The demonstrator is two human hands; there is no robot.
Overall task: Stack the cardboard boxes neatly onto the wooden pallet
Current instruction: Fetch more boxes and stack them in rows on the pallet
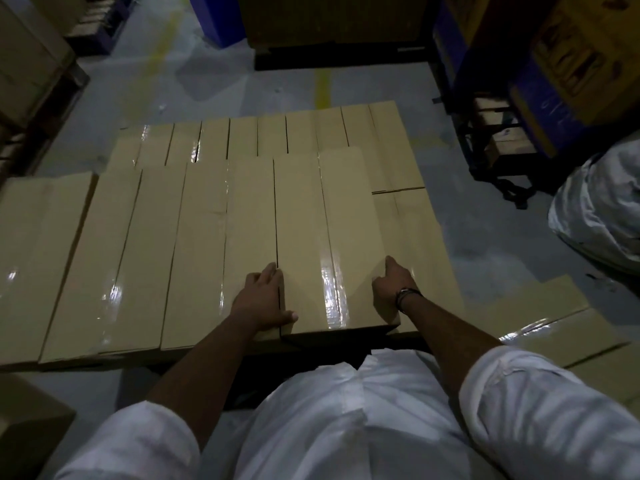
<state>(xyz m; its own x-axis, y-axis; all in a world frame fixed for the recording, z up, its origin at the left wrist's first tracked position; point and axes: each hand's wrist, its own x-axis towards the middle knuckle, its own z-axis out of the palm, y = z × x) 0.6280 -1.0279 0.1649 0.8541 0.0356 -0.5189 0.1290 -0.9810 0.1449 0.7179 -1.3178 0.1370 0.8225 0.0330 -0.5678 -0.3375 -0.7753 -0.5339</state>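
Observation:
A long, taped cardboard box (311, 237) lies on top of a layer of similar boxes (166, 244) in front of me. My left hand (265, 299) rests on its near left edge, thumb over the front corner. My right hand (393, 289) presses against its near right side, fingers pointing forward. A second row of narrow boxes (263, 136) lies beyond. The lower box (412, 230) at the right sits below the top one. The pallet underneath is hidden by the boxes.
More boxes (561, 327) lie on the floor at the right and one (27, 427) at the near left. Blue racking with printed cartons (554, 64) stands at the right, a white sack (602, 209) beside it. Stacked goods (329, 22) stand ahead, grey floor (242, 88) between.

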